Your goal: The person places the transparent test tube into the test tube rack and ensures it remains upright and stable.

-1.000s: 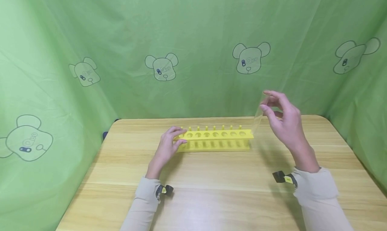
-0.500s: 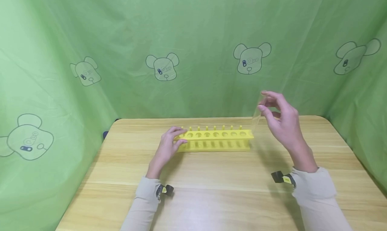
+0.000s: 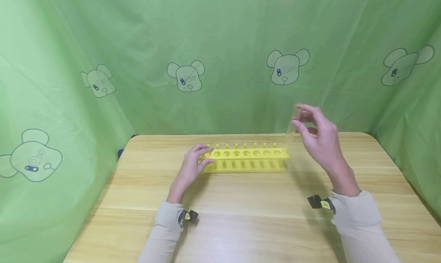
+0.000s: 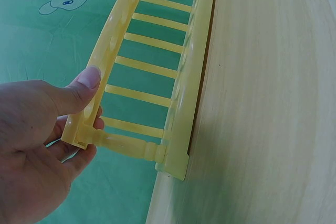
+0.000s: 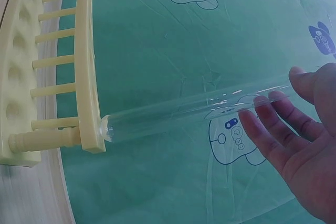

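Note:
A yellow test tube rack (image 3: 248,158) stands on the table, with a row of round holes in its upper plate and pegs along the back. My left hand (image 3: 190,165) grips the rack's left end. In the left wrist view the thumb of that hand (image 4: 31,129) lies on the upper plate and fingers reach underneath. My right hand (image 3: 322,142) pinches a clear test tube (image 3: 291,133) near its upper end. The tube tilts slightly, and its rounded lower end is by the rack's right end. In the right wrist view that tip of the test tube (image 5: 194,106) appears at the rack's upper plate (image 5: 86,72); whether it touches, I cannot tell.
The wooden table (image 3: 241,205) reaches forward to a green curtain (image 3: 227,102) printed with bear heads, which also hangs at both sides. Small black cameras are strapped at both wrists. A dark blue piece (image 3: 120,153) shows at the table's left back corner.
My right hand has moved slightly left with the test tube, bringing it closer to the rack's right end. The left hand keeps its grip on the rack.

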`<state>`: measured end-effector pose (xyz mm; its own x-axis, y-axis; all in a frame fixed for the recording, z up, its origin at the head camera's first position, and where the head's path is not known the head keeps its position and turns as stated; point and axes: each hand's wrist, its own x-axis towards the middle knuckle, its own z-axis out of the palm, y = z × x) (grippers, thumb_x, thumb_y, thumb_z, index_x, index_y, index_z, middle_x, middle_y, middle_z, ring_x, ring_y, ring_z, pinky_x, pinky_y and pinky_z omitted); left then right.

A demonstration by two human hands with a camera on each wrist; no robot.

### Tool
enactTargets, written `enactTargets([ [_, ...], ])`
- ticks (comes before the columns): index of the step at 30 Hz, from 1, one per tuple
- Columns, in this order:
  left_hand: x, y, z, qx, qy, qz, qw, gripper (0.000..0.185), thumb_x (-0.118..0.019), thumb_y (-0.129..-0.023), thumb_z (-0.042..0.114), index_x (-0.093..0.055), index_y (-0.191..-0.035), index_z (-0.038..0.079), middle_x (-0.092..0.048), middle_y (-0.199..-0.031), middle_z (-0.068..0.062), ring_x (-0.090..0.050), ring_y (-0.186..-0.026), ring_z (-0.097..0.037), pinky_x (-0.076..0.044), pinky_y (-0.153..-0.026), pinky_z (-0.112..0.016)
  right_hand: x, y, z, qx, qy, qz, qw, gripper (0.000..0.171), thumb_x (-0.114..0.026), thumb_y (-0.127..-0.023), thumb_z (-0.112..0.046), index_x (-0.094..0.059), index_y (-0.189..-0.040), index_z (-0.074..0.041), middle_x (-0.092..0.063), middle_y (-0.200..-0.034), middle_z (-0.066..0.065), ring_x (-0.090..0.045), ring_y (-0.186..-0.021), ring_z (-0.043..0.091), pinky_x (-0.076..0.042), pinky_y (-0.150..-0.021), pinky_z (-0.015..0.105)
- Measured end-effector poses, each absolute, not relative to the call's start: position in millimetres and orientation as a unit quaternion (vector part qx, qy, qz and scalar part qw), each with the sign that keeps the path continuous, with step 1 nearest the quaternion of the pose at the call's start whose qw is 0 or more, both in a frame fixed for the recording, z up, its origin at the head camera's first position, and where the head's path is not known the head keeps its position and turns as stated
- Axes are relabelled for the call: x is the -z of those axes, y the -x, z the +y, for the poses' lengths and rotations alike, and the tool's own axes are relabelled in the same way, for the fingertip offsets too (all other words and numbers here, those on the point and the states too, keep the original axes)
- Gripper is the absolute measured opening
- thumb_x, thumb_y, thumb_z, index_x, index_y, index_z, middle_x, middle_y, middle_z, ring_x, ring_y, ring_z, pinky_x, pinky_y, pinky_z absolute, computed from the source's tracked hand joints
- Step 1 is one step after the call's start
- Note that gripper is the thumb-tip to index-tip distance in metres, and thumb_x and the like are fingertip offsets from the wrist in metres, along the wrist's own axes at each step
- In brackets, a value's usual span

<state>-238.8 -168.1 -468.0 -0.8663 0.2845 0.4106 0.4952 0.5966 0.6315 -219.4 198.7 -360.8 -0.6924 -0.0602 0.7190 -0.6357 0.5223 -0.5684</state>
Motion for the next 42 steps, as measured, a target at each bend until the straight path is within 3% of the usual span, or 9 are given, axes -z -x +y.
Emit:
enactTargets([
  [7,468.2,238.2,-168.9,0.392,0.217,-0.884,0.134,0.043,-0.081,-0.085,0.01,-0.07,-0.125,-0.001,-0.066,-0.126,-0.017,-0.063,-0.119,-0.033,-0.05,-0.11,-0.037,361.6,221.2,197.4,-0.434,-0.22,-0.81,0.328,0.049,-0.069,-0.093,0.009,-0.058,-0.139,-0.005,-0.07,-0.103,0.012,-0.063,-0.098,-0.003,-0.055,-0.078,0.008],
  [21,470.4,241.4,-169.9,0.393,0.228,-0.879,0.143,0.043,-0.081,-0.084,0.01,-0.07,-0.124,-0.002,-0.066,-0.125,-0.018,-0.063,-0.118,-0.033,-0.051,-0.109,-0.037,358.8,221.0,191.9,-0.432,-0.22,-0.813,0.323,0.046,-0.068,-0.096,0.003,-0.058,-0.14,-0.008,-0.069,-0.103,0.011,-0.067,-0.096,0.013,-0.057,-0.079,0.01],
  [31,469.5,241.8,-168.6,0.393,0.227,-0.88,0.14,0.044,-0.081,-0.084,0.008,-0.069,-0.125,-0.004,-0.065,-0.126,-0.021,-0.063,-0.119,-0.035,-0.05,-0.109,-0.041,357.7,221.0,188.2,-0.439,-0.219,-0.813,0.314,0.048,-0.067,-0.096,0.006,-0.058,-0.14,-0.008,-0.07,-0.104,0.011,-0.065,-0.097,0.003,-0.056,-0.079,0.009],
  [42,471.5,242.5,-168.8,0.392,0.226,-0.88,0.142,0.043,-0.082,-0.084,0.007,-0.07,-0.124,-0.001,-0.067,-0.125,-0.017,-0.064,-0.118,-0.033,-0.051,-0.109,-0.038,357.4,220.8,183.2,-0.439,-0.229,-0.809,0.316,0.047,-0.068,-0.095,0.006,-0.058,-0.14,-0.007,-0.07,-0.104,0.012,-0.065,-0.098,0.004,-0.056,-0.077,0.009],
])
